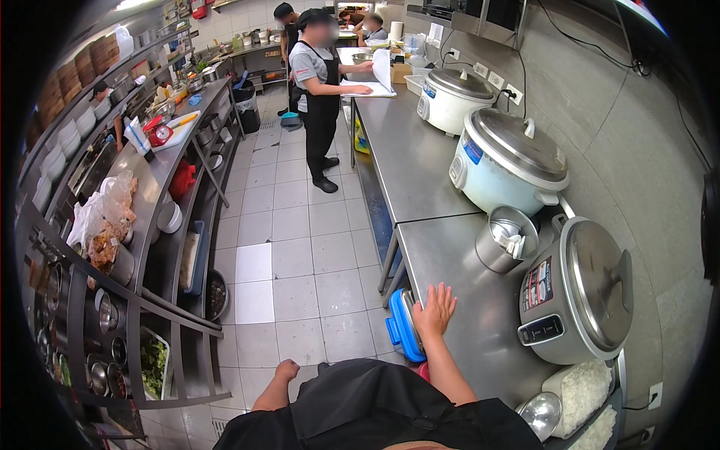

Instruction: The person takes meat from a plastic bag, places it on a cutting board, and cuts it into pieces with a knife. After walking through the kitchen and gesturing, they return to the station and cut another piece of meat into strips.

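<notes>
My right hand (pixel 435 309) is spread flat, palm down, over the left edge of the steel table (pixel 450 262), and holds nothing. Just below that edge, beside my right hand, is a blue-rimmed container (pixel 406 330). A steel pot (pixel 507 241) with a pale item inside stands beyond the hand. To its right is a large grey rice cooker (pixel 577 292) with its lid on. My left hand (pixel 286 370) hangs low over the tiled floor, fingers curled in, with nothing visible in it.
Two white rice cookers (pixel 502 161) (pixel 455 97) stand farther along the table. White rice (pixel 581 394) and a steel bowl (pixel 541 415) are near me. A person in a black apron (pixel 322 97) stands in the aisle, handling papers. Steel shelving (pixel 169 300) lines the left.
</notes>
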Available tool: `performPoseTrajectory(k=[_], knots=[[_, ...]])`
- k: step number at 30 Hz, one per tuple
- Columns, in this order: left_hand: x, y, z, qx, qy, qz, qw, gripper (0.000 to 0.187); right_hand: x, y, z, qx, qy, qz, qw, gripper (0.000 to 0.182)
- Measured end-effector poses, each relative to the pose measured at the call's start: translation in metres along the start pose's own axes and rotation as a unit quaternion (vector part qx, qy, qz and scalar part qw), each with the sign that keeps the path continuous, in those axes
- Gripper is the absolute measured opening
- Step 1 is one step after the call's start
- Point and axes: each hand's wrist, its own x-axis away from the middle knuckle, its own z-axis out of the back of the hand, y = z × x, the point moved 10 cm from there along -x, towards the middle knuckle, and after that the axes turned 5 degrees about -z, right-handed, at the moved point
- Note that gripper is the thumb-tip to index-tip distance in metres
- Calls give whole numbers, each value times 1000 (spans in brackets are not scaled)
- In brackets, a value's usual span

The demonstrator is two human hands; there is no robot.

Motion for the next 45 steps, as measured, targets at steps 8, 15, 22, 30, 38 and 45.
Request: performPoseTrajectory(k=[8,15,22,30,38,45], knots=[[5,3,1,5,-9,7,1000,31,0,1,-1,-4,1,2,1000,63],[7,0,-1,10,-20,25,999,32,0,0,0,-8,-1,1,1000,63],[4,1,-1,-5,-7,1,1000,31,0,1,-2,-9,1,3,1000,63],[3,4,1,5,-14,10,1000,32,0,1,-1,-7,1,2,1000,63],[6,6,9,-34,-16,5,999,39,0,1,-1,-8,5,4,1000,63],[10,12,21,-84,38,-24,995,41,0,0,-1,-1,-1,2,1000,63]])
